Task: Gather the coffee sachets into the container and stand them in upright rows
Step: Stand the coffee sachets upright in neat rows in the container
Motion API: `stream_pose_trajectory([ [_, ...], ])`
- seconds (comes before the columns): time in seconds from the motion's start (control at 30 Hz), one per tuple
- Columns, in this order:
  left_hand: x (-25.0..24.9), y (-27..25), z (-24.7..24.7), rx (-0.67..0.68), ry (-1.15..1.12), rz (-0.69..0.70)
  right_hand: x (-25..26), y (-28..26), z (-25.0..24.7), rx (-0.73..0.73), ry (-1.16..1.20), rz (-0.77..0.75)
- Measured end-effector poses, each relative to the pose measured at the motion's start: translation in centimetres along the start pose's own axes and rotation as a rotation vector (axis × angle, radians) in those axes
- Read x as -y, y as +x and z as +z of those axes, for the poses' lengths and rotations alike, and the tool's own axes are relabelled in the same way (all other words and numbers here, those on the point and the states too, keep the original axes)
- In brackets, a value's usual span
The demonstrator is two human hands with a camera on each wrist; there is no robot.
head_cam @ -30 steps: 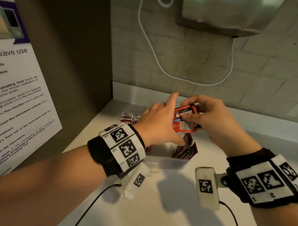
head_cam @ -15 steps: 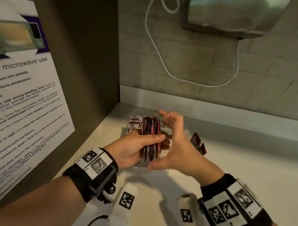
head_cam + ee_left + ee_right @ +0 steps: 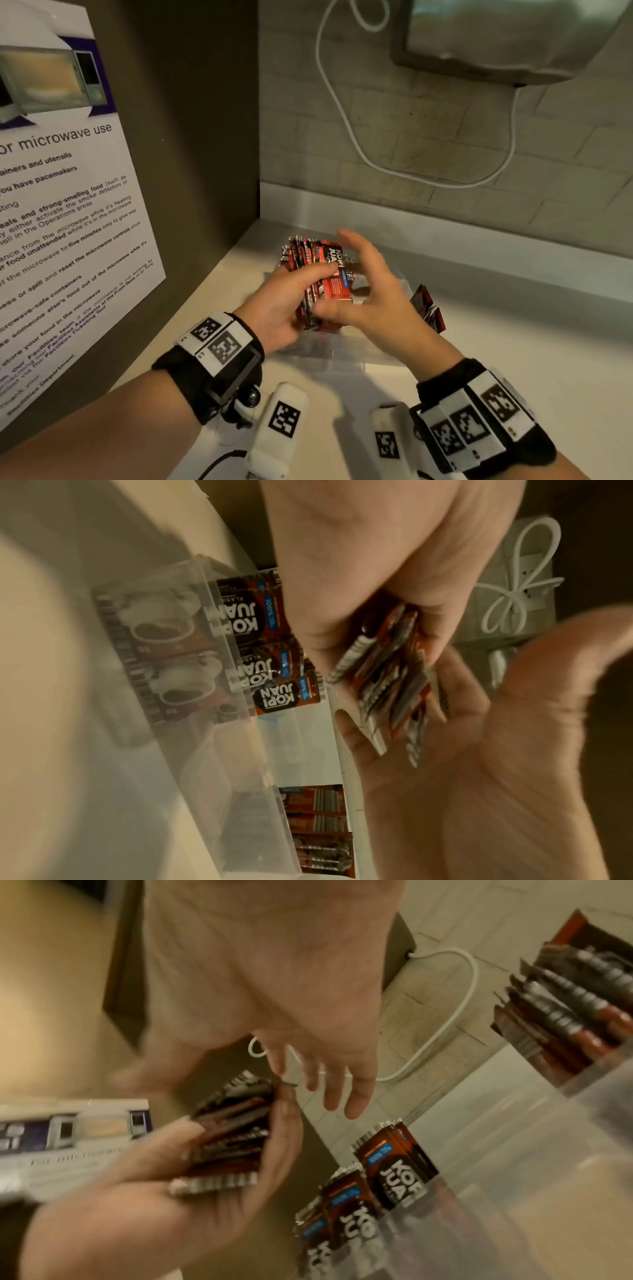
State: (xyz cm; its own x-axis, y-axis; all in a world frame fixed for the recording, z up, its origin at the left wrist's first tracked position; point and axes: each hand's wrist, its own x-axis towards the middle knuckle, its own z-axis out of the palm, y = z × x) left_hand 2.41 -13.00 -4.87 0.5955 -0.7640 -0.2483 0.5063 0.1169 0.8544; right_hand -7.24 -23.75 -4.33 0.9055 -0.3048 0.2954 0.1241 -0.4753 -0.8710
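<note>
Centrally in the head view, the left hand (image 3: 291,305) clasps a sachet bundle (image 3: 318,274) above the clear container (image 3: 342,353); the right hand (image 3: 373,301), fingers spread and empty, flanks it. Ideally, square the edges before lowering the bundle upright beside the standing sachets (image 3: 260,647).

You are standing in a shared workplace pantry. A printed notice on microwave use (image 3: 65,205), with a photo of a microwave and lines about a Facilities team and ticketing tool, is fixed to the dark side panel on your left. A pale counter (image 3: 513,342) runs under a brick-patterned wall (image 3: 428,137), where a white cable (image 3: 346,113) loops below a mounted metal appliance (image 3: 507,37).
</note>
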Motion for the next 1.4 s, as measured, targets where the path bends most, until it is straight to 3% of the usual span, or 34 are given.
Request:
stream_pose_trajectory([
  [0.1, 0.0, 0.1, -0.2, 0.021, 0.002, 0.031, -0.2, 0.2, 0.1, -0.253, -0.145, 0.066],
  [0.2, 0.4, 0.2, -0.1, 0.006, 0.015, 0.030, 0.0, 0.0, 0.4, -0.325, -0.267, 0.057],
  [0.37, 0.3, 0.4, 0.2, -0.012, 0.053, 0.058, 1.1, -0.5, 0.9, -0.249, -0.349, 0.136],
  [0.5, -0.2, 0.3, 0.1, 0.022, 0.090, 0.074, 0.9, -0.3, 0.3, -0.220, -0.284, 0.210],
  [0.67, -1.1, 0.6, -0.4, -0.012, 0.040, 0.090, 1.1, -0.7, -0.4, -0.206, 0.281, 0.408],
  [0.73, -1.8, 0.8, -0.7, -0.060, -0.027, 0.086, 0.9, -0.8, -0.6, -0.231, 0.349, 0.422],
  [0.9, -3.5, 1.0, -1.8, -0.105, 0.011, 0.166, 0.8, -0.4, -2.1, -0.305, 0.237, 0.382],
  [1.17, -3.5, 1.0, 0.3, 0.003, 0.248, 0.291, 1.5, 0.1, -2.0, -0.281, 0.157, 0.312],
  [1.4, -1.4, 1.6, 1.0, -0.104, 0.374, 0.338, -0.8, 0.4, -1.0, -0.393, 0.110, 0.398],
])
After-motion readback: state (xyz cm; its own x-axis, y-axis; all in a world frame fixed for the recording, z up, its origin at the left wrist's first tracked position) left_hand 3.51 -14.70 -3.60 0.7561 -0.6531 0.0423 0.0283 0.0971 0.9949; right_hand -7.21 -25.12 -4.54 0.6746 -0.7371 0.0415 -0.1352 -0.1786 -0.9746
